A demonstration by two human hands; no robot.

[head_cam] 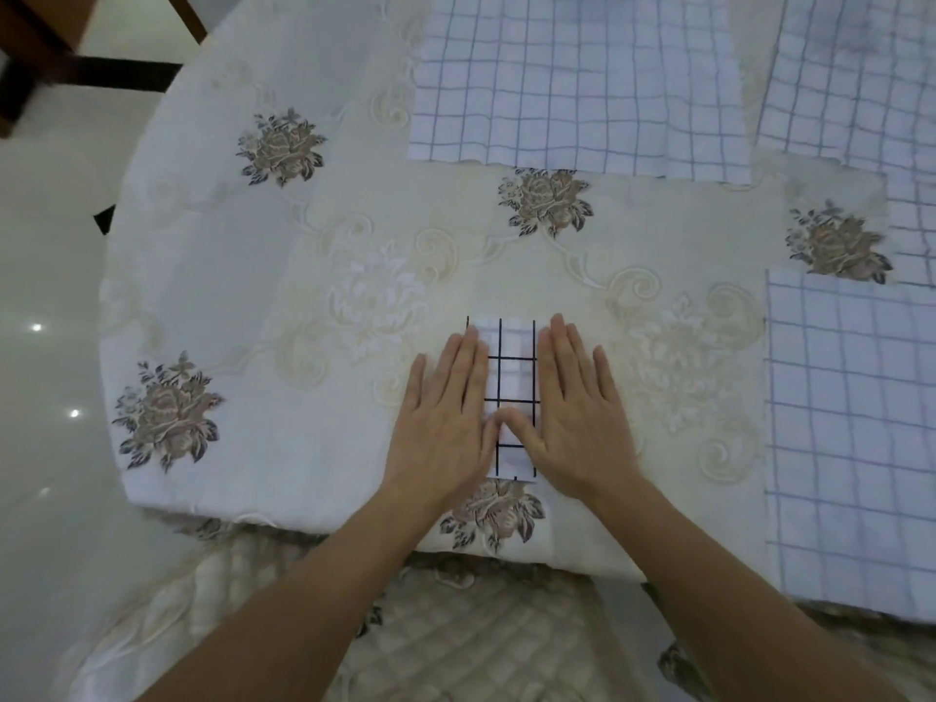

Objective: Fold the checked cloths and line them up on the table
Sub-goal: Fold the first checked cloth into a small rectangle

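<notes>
Head view. Item: folded cloth [509, 377], a narrow dark-checked strip, lies centre, near the front edge of the table [304, 296]. Left hand [445, 423] and right hand [577, 418] are both flat, fingers straight, pressing its long sides, thumbs meeting on top. Unfolded, pale-checked: far cloth [577, 78], corner cloth [851, 78], right cloth [851, 423]. Risks, as judged: layers spring open once pressure lifts; uneven sliding skews the strip; a pull toward the body drags it off the edge.

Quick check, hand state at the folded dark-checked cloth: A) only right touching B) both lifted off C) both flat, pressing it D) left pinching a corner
C: left hand and right hand lie flat, fingers straight, along both sides of the folded cloth, thumbs meeting over it.
</notes>
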